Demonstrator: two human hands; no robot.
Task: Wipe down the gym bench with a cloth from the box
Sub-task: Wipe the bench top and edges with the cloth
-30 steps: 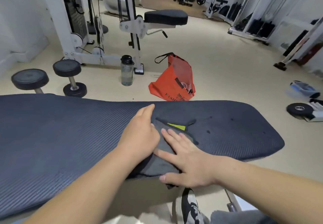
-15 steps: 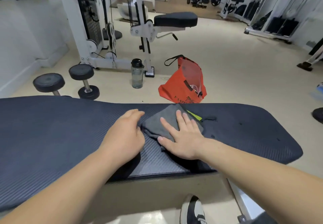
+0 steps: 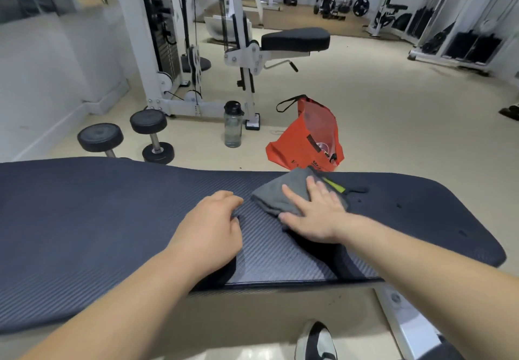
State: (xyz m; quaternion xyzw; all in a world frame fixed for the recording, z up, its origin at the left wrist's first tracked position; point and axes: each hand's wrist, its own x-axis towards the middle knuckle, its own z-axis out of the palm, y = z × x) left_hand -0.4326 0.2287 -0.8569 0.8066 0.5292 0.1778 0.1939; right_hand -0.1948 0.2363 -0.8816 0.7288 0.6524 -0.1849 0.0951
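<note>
A long dark blue gym bench pad (image 3: pixel 84 219) runs across the view in front of me. On its far edge, right of centre, lies a folded grey cloth (image 3: pixel 280 191) with a lime-green tag (image 3: pixel 332 185). My right hand (image 3: pixel 317 213) is pressed flat on the cloth, fingers spread, pinning it to the pad. A little to the left, my left hand (image 3: pixel 210 227) rests on the bare pad with its fingers loosely curled, apart from the cloth. No box is in view.
Beyond the bench, on the beige floor, are an orange bag (image 3: pixel 303 140), a clear water bottle (image 3: pixel 233 126) and two black dumbbells (image 3: pixel 151 135). A white cable machine with a black seat (image 3: pixel 295 39) stands behind them. My shoe (image 3: pixel 317 343) is under the bench's near edge.
My right hand has pushed the cloth from the near edge across to the far edge of the pad. My left hand has come off the cloth and stays on the pad.
</note>
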